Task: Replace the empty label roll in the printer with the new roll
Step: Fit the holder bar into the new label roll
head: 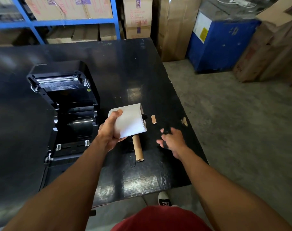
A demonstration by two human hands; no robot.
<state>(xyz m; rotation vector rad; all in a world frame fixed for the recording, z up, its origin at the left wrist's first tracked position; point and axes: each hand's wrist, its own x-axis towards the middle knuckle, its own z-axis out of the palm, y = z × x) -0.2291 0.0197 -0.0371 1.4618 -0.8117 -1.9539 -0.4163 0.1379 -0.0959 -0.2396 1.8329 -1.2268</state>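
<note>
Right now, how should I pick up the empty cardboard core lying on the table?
Come from above and pinch the cardboard core across its near half: it lies flat, while the left hand holds the label roll right at its far end.

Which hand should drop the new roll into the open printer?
The left hand: it grips the new roll just beside the open printer. The right hand holds a small black part, farther away.
</note>
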